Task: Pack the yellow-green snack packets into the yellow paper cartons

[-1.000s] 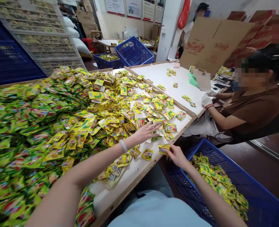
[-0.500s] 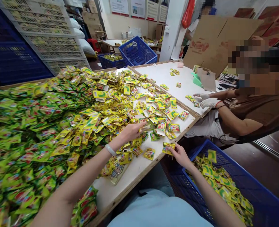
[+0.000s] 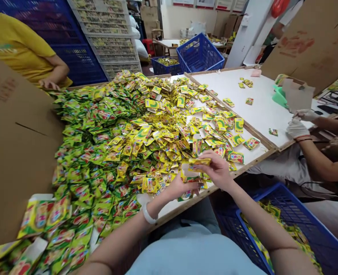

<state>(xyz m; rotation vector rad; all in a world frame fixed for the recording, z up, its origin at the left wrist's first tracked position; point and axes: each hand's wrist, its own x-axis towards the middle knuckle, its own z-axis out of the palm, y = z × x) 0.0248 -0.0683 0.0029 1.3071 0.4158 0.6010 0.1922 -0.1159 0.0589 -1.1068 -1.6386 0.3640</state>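
My right hand (image 3: 217,170) pinches a small yellow packet (image 3: 196,162) above the near edge of the table. Just below it my left hand (image 3: 180,188), with a pale band on the wrist, is closed around a small printed box (image 3: 190,178) whose white open flap faces up. The packet is right over the box; whether the two touch I cannot tell. Around both hands lie yellow boxes and packets, and a large heap of green packets (image 3: 100,152) spreads to the left.
A wooden strip (image 3: 234,110) divides the white table (image 3: 260,103). At the right sits a co-worker with white gloves (image 3: 299,128); another in a yellow shirt (image 3: 28,46) stands at the far left. A blue crate (image 3: 286,206) of packets is by my right arm. Cardboard (image 3: 16,152) stands left.
My view has turned left. My two hands have come together, the right one bringing its yellow packet over to the left one. The left hand has drawn back from the heap with a box.
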